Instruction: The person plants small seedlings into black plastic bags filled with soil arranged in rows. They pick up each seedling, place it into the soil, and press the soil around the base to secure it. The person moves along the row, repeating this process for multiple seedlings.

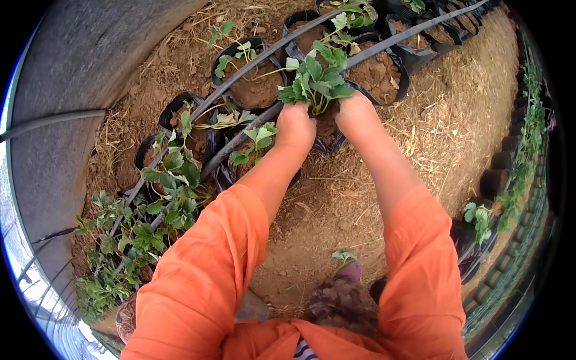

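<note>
A leafy plant, apparently a strawberry plant [317, 81], stands in a soil-filled black plastic grow bag [332, 146] ahead of me. My left hand [297, 126] is curled at the left side of this bag, close to the stems. At its right side, my right hand [360, 114] is closed at the rim. The leaves and the backs of my hands hide most of my fingertips. Between my hands, brown soil [326, 126] shows around the base of the stems.
Two dark irrigation pipes [245, 130] run diagonally across the row of grow bags. Bushier plants [148, 234] crowd the lower left. A dark sheet wall [67, 58] rises at the left. Dry straw [432, 121] covers the path at right, beyond which another planted row [524, 148] stands.
</note>
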`<state>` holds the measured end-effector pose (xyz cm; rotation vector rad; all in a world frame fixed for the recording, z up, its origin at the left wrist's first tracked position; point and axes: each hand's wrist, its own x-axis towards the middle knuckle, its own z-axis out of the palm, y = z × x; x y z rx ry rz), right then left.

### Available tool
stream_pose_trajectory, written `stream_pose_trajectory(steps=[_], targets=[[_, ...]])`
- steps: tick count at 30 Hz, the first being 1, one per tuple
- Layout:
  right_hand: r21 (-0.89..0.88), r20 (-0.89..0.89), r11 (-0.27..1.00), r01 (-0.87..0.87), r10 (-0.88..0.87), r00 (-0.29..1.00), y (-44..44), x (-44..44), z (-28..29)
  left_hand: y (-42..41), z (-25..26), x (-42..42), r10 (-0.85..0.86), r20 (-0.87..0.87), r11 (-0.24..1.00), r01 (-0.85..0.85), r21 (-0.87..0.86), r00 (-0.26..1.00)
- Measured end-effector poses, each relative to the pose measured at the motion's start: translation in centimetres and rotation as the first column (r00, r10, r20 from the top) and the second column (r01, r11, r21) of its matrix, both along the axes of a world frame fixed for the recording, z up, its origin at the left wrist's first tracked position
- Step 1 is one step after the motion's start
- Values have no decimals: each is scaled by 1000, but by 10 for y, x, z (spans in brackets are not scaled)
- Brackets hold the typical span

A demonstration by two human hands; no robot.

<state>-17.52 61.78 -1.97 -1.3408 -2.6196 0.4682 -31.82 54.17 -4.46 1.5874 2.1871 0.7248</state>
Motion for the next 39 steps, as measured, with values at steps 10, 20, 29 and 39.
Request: stream_pose_trajectory(steps=[10,20,29,39], targets=[[-176,103,984,-36,55,993,12,-17,-12,14,15,-23,-149,-47,919,121,-375,988],[-256,57,963,-89,107,993,4,-17,-5,15,3,-16,-90,-168,929,21,-370,982],[-372,-59,908,192,-229,972,3,-37,-7,23,-2,-21,-122,-152,963,80,-257,981],[-283,-107,958,-52,23,994,-8,-15,-8,-2,31,-26,-149,30,929,150,-340,988]])
